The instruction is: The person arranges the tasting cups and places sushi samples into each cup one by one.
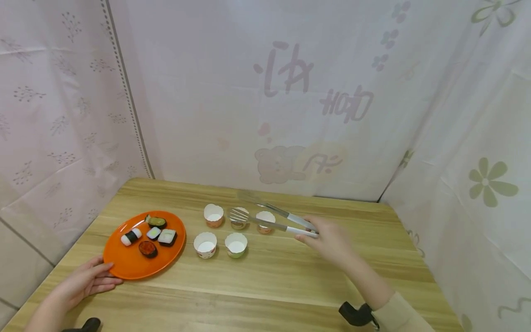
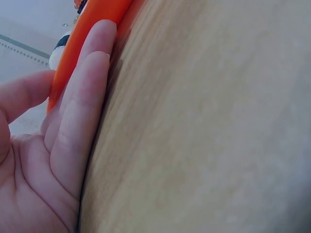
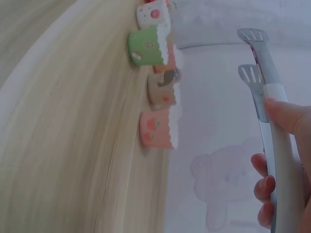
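Observation:
At the left of the head view, my left hand holds the rim of an orange plate, thumb on the upper edge and fingers along the underside. Several sushi pieces lie on it, among them a white roll with a dark band and an orange-topped one. My right hand grips the white handles of metal kitchen tongs, whose slotted ends are apart with nothing between them. The tongs hang over the back row of paper baking cups; the right wrist view shows a pink cup below them.
Several paper cups stand in two rows right of the plate, including a white one and a green one in front. The wooden table ends at patterned curtains behind and on both sides.

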